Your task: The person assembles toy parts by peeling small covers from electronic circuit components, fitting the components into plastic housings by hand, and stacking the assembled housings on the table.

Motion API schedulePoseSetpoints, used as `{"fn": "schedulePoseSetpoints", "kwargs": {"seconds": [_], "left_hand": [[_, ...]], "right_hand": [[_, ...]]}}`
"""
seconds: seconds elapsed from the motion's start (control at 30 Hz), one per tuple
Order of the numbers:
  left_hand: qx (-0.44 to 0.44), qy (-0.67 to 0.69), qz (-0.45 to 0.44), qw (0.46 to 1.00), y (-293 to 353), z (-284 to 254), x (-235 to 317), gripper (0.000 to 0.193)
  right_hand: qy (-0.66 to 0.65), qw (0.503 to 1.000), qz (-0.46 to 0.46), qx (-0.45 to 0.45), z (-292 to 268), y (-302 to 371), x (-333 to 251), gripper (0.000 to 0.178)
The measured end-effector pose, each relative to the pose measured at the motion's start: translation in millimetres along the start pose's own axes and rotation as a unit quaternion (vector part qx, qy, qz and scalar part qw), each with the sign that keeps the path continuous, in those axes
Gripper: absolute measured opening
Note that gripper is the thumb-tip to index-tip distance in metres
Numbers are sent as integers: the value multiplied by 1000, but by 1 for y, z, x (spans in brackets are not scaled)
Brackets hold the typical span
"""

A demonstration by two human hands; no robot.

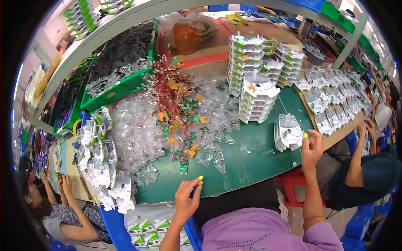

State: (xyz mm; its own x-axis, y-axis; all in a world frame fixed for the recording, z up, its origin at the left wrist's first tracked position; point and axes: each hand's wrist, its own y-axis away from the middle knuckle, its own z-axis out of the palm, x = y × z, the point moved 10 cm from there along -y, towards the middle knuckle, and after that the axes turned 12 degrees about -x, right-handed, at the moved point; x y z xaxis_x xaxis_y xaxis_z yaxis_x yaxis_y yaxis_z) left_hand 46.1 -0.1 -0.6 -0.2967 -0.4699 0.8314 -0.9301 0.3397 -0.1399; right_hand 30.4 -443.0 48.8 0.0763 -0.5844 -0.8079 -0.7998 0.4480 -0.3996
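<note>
My left hand [187,200] hovers at the table's near edge, fingers loosely bent and thumb apart, with nothing visible in it. Yellow covers sit on fingertips of both hands. My right hand [312,151] is raised just right of a short stack of white plastic housings [288,133]; its fingers are apart, and whether they touch the stack I cannot tell. Behind that stands a taller stack of white housings [256,100]. Left of it lie clear plastic pieces [136,125] in a wide heap, topped by small green circuit boards with red wires [178,104].
White-and-green housings [98,154] pile up on the left. A green bin [115,94] of grey parts stands behind. Rows of white housings [335,100] lie on cardboard at right. Co-workers sit on both sides. A metal shelf frame [125,23] crosses overhead.
</note>
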Motion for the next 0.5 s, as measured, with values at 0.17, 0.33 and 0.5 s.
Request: {"fn": "schedulePoseSetpoints", "kwargs": {"seconds": [0.17, 0.33, 0.5], "left_hand": [[11, 7, -8, 1000, -2, -2, -8, 18], [23, -15, 57, 998, 2, -2, 1, 18], [37, -6, 80, 996, 6, -6, 1, 19]], "right_hand": [[19, 953, -189, -237, 152, 9, -133, 20], [77, 929, -273, -237, 284, -43, -152, 16], [182, 894, -307, -271, 335, -67, -137, 19]]}}
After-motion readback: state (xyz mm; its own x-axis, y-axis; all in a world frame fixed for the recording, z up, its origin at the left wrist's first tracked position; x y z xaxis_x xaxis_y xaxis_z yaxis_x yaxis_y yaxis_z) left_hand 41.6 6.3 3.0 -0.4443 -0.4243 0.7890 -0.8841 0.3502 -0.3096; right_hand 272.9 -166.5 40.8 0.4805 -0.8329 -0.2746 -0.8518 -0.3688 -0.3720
